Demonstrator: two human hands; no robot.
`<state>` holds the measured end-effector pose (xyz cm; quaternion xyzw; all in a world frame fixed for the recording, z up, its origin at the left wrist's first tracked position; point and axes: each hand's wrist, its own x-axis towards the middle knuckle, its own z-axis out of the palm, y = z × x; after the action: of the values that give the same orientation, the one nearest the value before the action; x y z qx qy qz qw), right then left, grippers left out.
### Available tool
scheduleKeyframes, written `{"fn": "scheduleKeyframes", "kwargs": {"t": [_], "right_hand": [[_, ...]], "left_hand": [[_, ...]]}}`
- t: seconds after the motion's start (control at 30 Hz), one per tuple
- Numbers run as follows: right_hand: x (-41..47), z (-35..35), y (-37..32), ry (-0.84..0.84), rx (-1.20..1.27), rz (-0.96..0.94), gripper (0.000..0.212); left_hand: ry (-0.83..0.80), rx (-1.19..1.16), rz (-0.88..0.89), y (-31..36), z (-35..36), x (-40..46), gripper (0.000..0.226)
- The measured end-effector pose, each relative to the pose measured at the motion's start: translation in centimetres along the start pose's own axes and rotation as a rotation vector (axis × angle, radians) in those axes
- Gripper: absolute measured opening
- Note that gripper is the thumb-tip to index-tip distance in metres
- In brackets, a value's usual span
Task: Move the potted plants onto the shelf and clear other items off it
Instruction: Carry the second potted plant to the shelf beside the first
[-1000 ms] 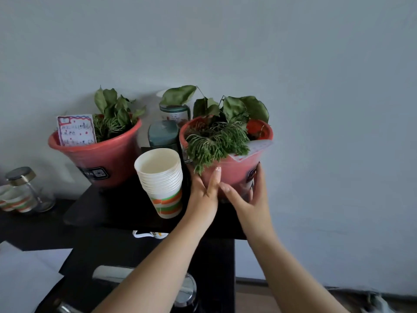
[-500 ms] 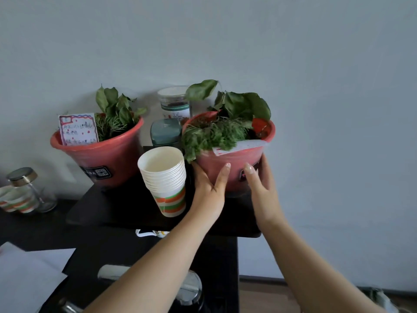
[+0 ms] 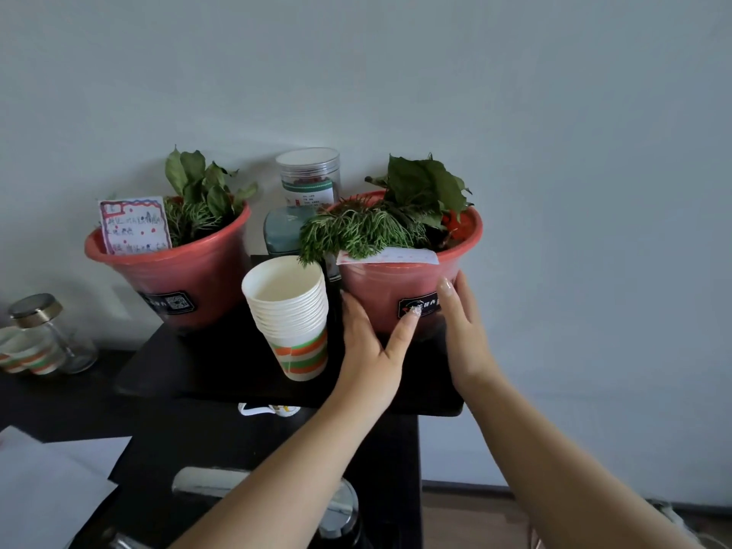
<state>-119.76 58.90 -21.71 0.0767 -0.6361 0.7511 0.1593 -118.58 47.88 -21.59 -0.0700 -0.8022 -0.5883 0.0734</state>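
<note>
Two hands bracket the right-hand red pot (image 3: 396,291). Fingers of the left hand (image 3: 370,350) are spread and laid flat against the pot's lower front wall, thumb (image 3: 404,330) angled up to the black label; the right hand (image 3: 461,330) presses its extended fingers along the pot's right flank. Neither hand curls under the base — palms cup the wall from two sides, which reads as steadying or nudging rather than lifting. The pot appears to rest on the black shelf (image 3: 222,374), near its right edge, so the two-sided hold probably guards against tipping off that side.

Leftward: a stack of striped paper cups (image 3: 291,318) stands just beside the left hand, between the two pots. Behind it, a teal-lidded container (image 3: 283,227) and a clear plastic jar (image 3: 309,180) against the wall. The left-hand red pot (image 3: 178,283), carrying a handwritten card (image 3: 134,225), sits at the shelf's left end.

Judgement: both plants are on the shelf — cups, container and jar not yet cleared off. A lidded glass jar (image 3: 47,330) stands on the lower surface, well apart.
</note>
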Motion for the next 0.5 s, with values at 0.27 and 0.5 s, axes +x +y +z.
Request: {"fn": "scheduleKeyframes", "kwargs": {"t": [0.27, 0.5], "right_hand": [[-1.6, -0.6, 0.9, 0.002, -0.032, 0.042, 0.076], [0.2, -1.0, 0.0, -0.024, -0.102, 0.072, 0.078]], "left_hand": [[-0.048, -0.033, 0.045, -0.4, -1.6, 1.8, 0.085], [-0.068, -0.041, 0.056, -0.4, -2.0, 1.7, 0.094]]}}
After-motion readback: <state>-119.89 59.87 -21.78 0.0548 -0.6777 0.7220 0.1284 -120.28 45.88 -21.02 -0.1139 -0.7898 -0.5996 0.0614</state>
